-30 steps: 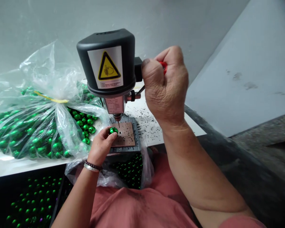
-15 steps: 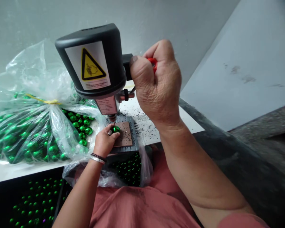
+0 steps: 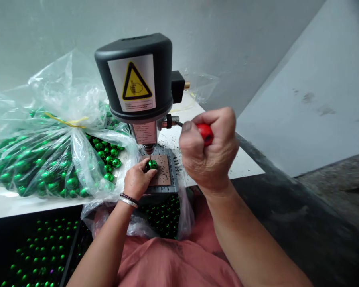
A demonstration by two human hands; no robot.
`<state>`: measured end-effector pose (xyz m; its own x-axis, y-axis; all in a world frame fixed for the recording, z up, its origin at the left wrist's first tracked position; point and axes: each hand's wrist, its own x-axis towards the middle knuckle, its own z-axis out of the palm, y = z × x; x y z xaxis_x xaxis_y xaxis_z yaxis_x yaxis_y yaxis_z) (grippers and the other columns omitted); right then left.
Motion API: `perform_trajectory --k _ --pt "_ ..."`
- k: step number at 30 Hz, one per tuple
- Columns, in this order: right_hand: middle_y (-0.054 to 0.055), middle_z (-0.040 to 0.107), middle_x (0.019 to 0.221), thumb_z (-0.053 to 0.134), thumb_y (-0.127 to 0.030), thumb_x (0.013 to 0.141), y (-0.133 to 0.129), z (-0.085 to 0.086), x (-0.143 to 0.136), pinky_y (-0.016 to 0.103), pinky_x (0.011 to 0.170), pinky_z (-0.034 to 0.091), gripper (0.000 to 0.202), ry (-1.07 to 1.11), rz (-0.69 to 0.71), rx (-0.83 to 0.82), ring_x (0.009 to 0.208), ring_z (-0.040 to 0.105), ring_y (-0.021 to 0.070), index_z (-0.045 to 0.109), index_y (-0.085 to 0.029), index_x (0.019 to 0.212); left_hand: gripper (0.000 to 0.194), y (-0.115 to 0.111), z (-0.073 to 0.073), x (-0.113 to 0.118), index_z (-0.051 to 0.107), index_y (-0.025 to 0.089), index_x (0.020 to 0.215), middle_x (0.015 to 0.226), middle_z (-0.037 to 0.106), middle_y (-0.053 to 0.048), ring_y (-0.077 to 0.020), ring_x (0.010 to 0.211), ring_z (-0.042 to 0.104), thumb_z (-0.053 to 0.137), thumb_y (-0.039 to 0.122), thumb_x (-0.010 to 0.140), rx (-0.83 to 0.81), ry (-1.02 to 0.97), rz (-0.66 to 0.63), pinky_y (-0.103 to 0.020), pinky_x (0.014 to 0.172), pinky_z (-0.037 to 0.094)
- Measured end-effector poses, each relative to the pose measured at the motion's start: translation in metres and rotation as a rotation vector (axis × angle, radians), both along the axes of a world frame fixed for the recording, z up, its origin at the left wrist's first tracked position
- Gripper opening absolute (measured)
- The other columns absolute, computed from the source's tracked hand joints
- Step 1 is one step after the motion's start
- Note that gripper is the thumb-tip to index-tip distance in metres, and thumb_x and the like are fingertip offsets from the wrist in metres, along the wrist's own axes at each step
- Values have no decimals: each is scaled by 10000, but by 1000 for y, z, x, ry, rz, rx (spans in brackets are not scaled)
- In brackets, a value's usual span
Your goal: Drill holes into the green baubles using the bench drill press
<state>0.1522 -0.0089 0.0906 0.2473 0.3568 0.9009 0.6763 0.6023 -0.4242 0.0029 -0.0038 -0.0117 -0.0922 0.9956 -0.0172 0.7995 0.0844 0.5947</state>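
A small drill press [image 3: 137,79] with a black motor housing and a yellow warning label stands in front of me. My right hand [image 3: 211,147] is wrapped round the red knob [image 3: 205,134] of its feed lever. With thumb and fingers, my left hand [image 3: 137,179] grips a shiny green ball [image 3: 152,164] on a brown board [image 3: 164,175] on the press base. Right above the ball is the thin drill bit [image 3: 150,156]; whether it has entered the ball I cannot tell.
To the left lies a clear plastic bag [image 3: 77,147] of green balls, tied with yellow string. Several loose balls [image 3: 109,159] sit beside it. Dark shavings are scattered on the white table [image 3: 245,163]. Below its edge are dark containers of green balls [image 3: 44,247].
My right hand has pulled the lever's red knob downward. My left hand still holds the ball under the bit. The whole view has shifted slightly.
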Motion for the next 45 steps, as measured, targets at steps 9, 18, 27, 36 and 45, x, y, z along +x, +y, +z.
perform_trajectory --k 9,18,27,36,45 --pt "-49 454 610 520 -196 765 -6 -28 -4 210 508 385 79 0 -69 44 532 428 60 443 -209 779 477 -1 2 1 589 237 1191 1100 673 -66 -213 979 620 608 369 733 -9 -23 3 -289 839 452" --pt "-40 477 695 468 -130 784 -6 -56 -12 213 614 432 91 123 103 17 640 519 55 444 -185 852 365 1 -3 3 625 266 1139 1045 695 -54 -222 940 640 544 292 784 12 58 14 -286 790 466" --pt "-34 477 651 476 -217 816 -9 -28 -3 202 560 402 44 39 35 -3 584 463 50 469 -184 788 365 -50 0 -41 651 136 1064 1085 673 -108 -209 992 627 372 266 868 191 170 84 -299 884 464" --pt "-52 411 523 433 -271 823 0 24 3 199 473 313 161 -98 -45 -130 471 366 49 438 -188 686 334 -118 -5 -93 651 198 971 944 707 -52 -178 816 670 462 433 825 414 172 170 -275 764 528" --pt "-38 489 575 421 -281 844 -4 15 4 187 496 346 134 -144 -14 -101 497 424 52 449 -177 765 240 -74 170 -19 625 252 1031 957 678 -29 -180 877 599 496 252 829 1109 391 -131 -336 855 457"
